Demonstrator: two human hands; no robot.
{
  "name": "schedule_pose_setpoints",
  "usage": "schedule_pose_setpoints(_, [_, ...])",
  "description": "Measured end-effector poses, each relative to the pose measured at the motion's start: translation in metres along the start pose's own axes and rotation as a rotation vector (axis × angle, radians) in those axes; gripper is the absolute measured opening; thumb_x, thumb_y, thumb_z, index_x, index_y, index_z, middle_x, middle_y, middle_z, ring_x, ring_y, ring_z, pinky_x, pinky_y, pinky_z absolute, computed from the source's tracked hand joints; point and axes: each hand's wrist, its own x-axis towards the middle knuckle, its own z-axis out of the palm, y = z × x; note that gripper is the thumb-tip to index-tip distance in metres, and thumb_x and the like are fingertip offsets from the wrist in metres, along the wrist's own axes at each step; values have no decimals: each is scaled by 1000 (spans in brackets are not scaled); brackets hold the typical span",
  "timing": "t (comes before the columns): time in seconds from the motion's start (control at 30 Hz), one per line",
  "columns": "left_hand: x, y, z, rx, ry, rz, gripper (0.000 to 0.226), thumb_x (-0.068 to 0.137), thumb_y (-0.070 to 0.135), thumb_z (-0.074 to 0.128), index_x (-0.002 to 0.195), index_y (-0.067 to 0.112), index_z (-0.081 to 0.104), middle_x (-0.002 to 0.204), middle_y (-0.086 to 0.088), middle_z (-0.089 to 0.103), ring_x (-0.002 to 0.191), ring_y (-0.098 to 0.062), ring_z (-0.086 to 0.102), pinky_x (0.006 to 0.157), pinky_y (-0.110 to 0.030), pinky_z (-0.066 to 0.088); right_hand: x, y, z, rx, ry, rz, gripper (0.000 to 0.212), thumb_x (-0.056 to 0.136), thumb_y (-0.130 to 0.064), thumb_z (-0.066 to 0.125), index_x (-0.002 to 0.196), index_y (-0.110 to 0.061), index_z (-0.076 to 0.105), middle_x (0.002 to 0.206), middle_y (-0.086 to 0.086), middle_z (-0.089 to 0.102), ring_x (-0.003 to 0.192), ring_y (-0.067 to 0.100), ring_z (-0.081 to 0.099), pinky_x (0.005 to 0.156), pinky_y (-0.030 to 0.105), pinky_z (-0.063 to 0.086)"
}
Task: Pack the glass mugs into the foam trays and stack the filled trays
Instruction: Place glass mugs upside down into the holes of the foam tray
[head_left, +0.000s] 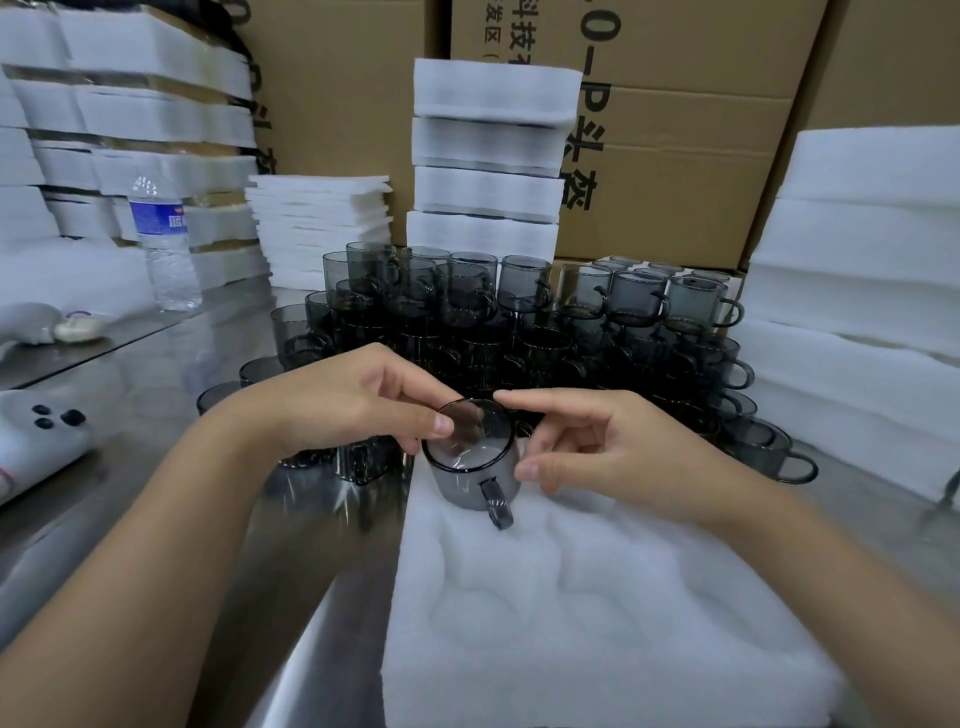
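Mug (470, 467) – smoky grey glass, upright – stands on the 11 o'clock corner of the foam tray (597, 623), its handle pointing to about 5 o'clock, toward the person. The left hand (358, 400) comes in from 9 o'clock and pinches the rim between thumb and fingers. The right hand (613, 452) comes in from 3 o'clock and holds the mug too: its index tip is on the far rim at 1 o'clock, its thumb is against the wall at 4 o'clock, and the other fingers are loosely curled.

At 12 o'clock, just behind the tray, a pile of mugs (519, 322) rises in several tiers on the steel table (156, 364). Behind the pile stands a foam stack (488, 156) – with flat foam sheets (319, 228) at 10 o'clock from the pile. Cartons (675, 130) form the back wall. More foam (857, 312) is piled at 3 o'clock, and a water bottle (166, 244) stands at 9 o'clock, well apart.
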Motion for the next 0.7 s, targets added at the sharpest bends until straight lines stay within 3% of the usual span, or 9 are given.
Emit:
schedule_pose_setpoints(0.07, [0, 0, 1, 7, -4, 9, 27, 79, 30, 67, 105, 27, 74, 106, 2, 73, 106, -20, 66, 99, -46, 48, 0, 0, 0, -32, 3, 4, 52, 69, -40, 77, 119, -45, 62, 87, -5, 73, 73, 15, 68, 79, 31, 54])
schedule_pose_setpoints(0.17, [1, 0, 3, 33, -29, 16, 25, 82, 37, 69, 107, 37, 71, 105, 7, 73, 104, -13, 66, 95, -40, 49, 1, 1, -1, -84, -12, 2, 39, 77, -31, 77, 113, -43, 67, 87, -5, 72, 76, 22, 69, 75, 30, 53])
schedule_pose_setpoints(0.3, [2, 1, 5, 60, -112, 7, 51, 64, 43, 76, 114, 42, 66, 116, 11, 69, 111, -7, 62, 92, -22, 48, 1, 0, -1, -107, -6, 34, 36, 68, -45, 75, 102, -35, 72, 86, -10, 72, 73, 11, 69, 73, 21, 52])
schedule_pose_setpoints(0.43, [4, 1, 7, 162, -64, 5, 68, 53, 50, 80, 117, 50, 59, 120, 20, 63, 113, 1, 57, 99, -29, 47, 3, 3, 0, -221, 35, 12, 4, 75, -33, 77, 75, -36, 74, 80, -11, 65, 70, 6, 61, 69, 27, 49])
schedule_pose_setpoints(0.57, [4, 4, 9, 197, 23, 39, 67, 51, 54, 79, 112, 62, 55, 120, 20, 56, 115, -3, 52, 100, -38, 45, 2, 3, -1, -206, 25, 22, 3, 79, -28, 75, 77, -29, 76, 83, -4, 65, 73, 17, 63, 70, 33, 49])
schedule_pose_setpoints(0.7, [4, 4, 11, 177, -1, 62, 53, 56, 55, 74, 108, 54, 63, 108, 18, 57, 102, -9, 54, 90, -34, 47, 1, 4, -2, -198, 2, 25, 9, 80, -26, 75, 76, -34, 72, 73, -10, 65, 62, 2, 58, 60, 17, 45])
